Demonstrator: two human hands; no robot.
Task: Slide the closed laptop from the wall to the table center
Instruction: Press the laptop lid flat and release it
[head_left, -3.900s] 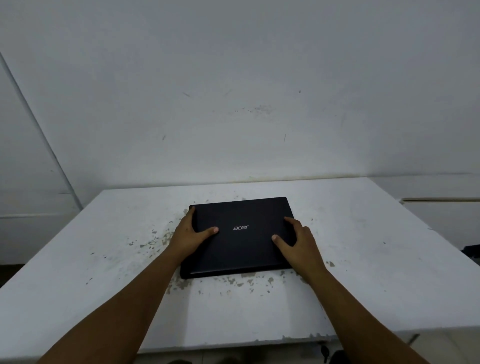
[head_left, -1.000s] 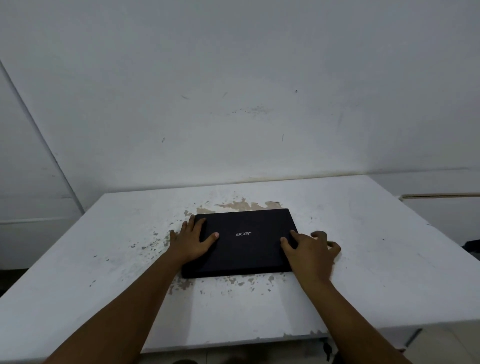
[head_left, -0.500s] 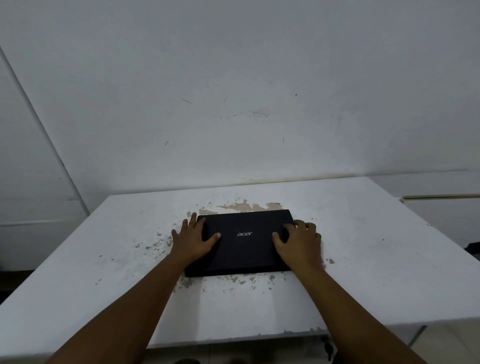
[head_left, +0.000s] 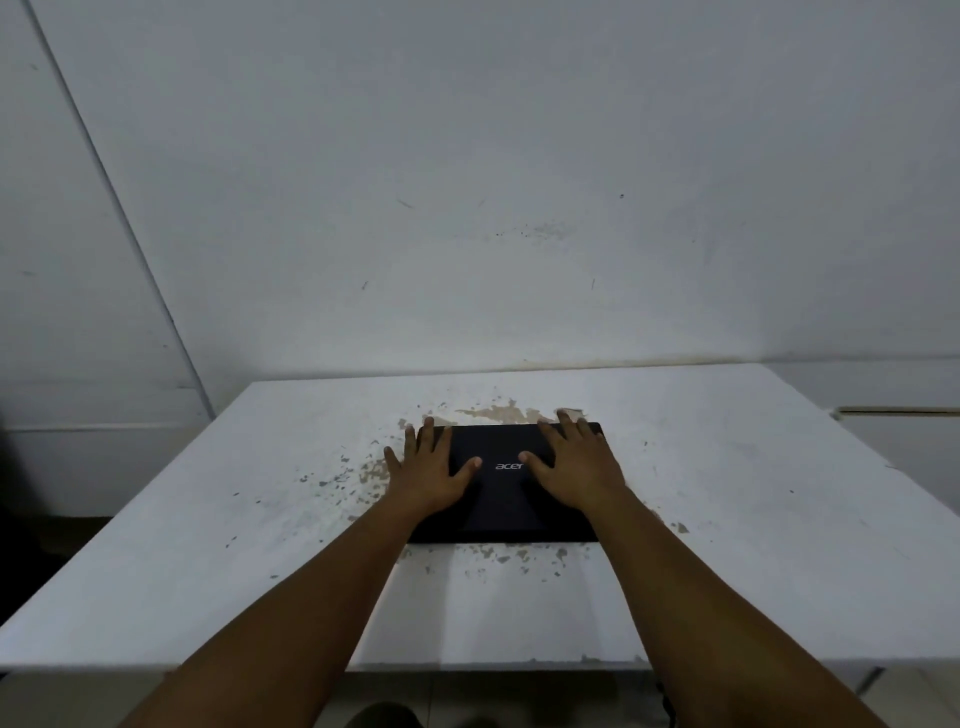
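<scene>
A grey-white wall (head_left: 467, 182) rises behind a white bench (head_left: 753, 519) with chipped paint. A closed black laptop (head_left: 501, 499) lies flat near the bench's middle, apart from the wall. The left hand (head_left: 428, 470) and right hand (head_left: 574, 462) rest palm-down on its lid, fingers spread flat, gripping nothing; both thumbs point toward the logo.

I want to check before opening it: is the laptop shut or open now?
Shut. The laptop lies flat on the table, logo lid up, left hand and right hand flat on it.
</scene>
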